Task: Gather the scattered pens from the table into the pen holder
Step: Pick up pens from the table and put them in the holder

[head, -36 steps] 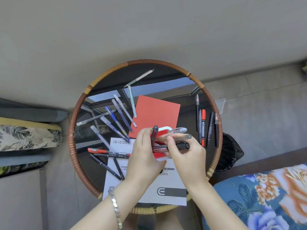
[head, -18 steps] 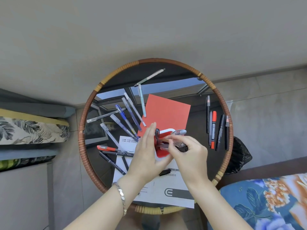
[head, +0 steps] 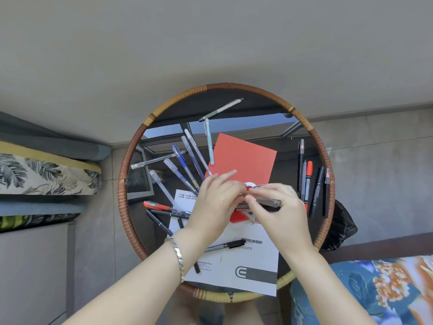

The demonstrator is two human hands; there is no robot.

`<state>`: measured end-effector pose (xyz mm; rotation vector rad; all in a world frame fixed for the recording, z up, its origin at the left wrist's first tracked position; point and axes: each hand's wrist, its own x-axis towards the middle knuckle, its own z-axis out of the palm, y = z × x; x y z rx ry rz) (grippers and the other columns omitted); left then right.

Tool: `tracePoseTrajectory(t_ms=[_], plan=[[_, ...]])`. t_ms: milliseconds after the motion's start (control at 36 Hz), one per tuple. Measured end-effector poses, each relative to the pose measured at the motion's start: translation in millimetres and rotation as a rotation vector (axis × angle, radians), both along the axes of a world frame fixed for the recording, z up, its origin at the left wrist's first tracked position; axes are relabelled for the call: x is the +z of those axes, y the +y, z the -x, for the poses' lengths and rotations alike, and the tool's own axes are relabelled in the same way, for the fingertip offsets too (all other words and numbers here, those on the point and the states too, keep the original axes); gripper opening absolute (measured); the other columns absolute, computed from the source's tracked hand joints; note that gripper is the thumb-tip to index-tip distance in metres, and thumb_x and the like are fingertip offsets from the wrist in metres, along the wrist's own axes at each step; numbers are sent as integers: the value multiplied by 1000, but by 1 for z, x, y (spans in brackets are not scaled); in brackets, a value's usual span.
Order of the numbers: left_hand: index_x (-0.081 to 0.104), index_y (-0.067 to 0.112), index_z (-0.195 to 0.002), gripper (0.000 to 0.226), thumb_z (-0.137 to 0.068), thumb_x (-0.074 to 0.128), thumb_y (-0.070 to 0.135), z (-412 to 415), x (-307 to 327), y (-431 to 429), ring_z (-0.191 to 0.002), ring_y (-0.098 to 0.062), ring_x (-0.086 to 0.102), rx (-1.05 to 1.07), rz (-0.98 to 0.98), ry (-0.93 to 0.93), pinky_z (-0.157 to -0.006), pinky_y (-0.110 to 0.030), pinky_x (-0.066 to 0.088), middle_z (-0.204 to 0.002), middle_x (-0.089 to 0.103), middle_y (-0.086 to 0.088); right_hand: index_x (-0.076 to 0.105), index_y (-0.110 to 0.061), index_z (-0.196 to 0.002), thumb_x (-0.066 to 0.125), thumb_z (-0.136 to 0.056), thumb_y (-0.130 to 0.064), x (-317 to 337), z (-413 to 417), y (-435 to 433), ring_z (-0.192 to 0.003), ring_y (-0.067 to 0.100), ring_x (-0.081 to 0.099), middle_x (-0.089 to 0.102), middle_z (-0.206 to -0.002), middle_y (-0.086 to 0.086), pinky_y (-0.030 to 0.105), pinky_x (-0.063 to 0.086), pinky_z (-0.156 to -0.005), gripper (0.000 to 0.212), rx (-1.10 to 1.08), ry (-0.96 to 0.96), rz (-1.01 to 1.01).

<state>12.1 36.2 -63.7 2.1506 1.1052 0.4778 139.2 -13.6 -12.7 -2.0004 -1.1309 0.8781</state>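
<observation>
A red pen holder with a white rim lies mostly hidden under both hands, on a round glass table with a rattan rim. My left hand grips the holder's left side. My right hand pinches a clear pen and a red-labelled marker at the holder's mouth. Several loose pens fan out at the left, with a red pen below them. Several dark and orange markers lie in a row at the right. A black marker rests on the white paper.
A red card lies behind the holder and a white leaflet in front, over the table's near edge. Two pale pens lie at the back. A black bag sits right of the table; patterned cushions flank it.
Both hands have dropped lower over the holder, and the held pens sit lower at its mouth. A black marker now lies on the paper under my left wrist.
</observation>
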Motion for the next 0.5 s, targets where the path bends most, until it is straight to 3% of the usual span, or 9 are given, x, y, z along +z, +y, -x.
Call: tracePoseTrajectory(t_ms=[56, 111, 194, 278, 389, 444, 500], plan=[[63, 14, -95, 29, -90, 36, 25, -2, 8, -1, -123, -8, 35, 10, 37, -31, -106, -20, 12, -98, 70, 1, 74, -25, -86, 73, -74, -14, 5, -1, 2, -95, 5, 52, 63, -81, -10, 5, 39, -80, 16, 21, -31, -24], [63, 10, -94, 28, -89, 38, 22, -5, 15, -3, -120, -8, 38, 32, 51, -74, -105, -13, 10, -99, 70, -3, 72, -32, -82, 73, -74, -13, 13, -2, 4, -93, 3, 53, 63, -79, -16, 14, 42, -83, 20, 18, 6, -47], [58, 12, -93, 18, -88, 43, 21, -9, 25, -4, -114, -8, 43, 76, 80, -180, -100, -12, 22, -99, 66, -4, 69, -34, -77, 74, -72, -12, 29, -5, 6, -89, 5, 60, 68, -78, -13, 28, 48, -81, 23, -5, 83, -79], [58, 11, -94, 16, -88, 47, 22, -13, 40, -3, -100, 4, 46, 140, 273, -312, -85, -6, 34, -95, 54, 10, 63, -30, -79, 71, -75, -5, 44, -11, 8, -77, 7, 65, 69, -82, -7, 19, 50, -67, 26, -34, 222, -101], [58, 19, -88, 10, -84, 57, 9, -21, 52, 3, -84, 10, 49, 244, 377, -403, -77, -3, 38, -85, 49, 17, 61, -26, -84, 64, -81, -2, 54, -19, 12, -79, 9, 65, 69, -85, 0, 22, 51, -62, 24, -23, 251, -147], [58, 22, -86, 18, -83, 62, 5, -24, 55, 4, -80, 7, 51, 250, 404, -407, -74, -4, 39, -83, 50, 15, 61, -18, -88, 59, -85, -10, 55, -20, 15, -71, 5, 64, 67, -82, 0, 15, 49, -57, 9, -56, 360, -135], [63, 18, -84, 15, -80, 66, 3, -26, 57, 4, -76, 0, 53, 239, 422, -398, -69, -7, 41, -80, 52, 13, 63, -10, -90, 52, -86, -25, 54, -22, 16, -63, 4, 60, 67, -76, -3, 13, 48, -55, 18, -124, 440, -109]])
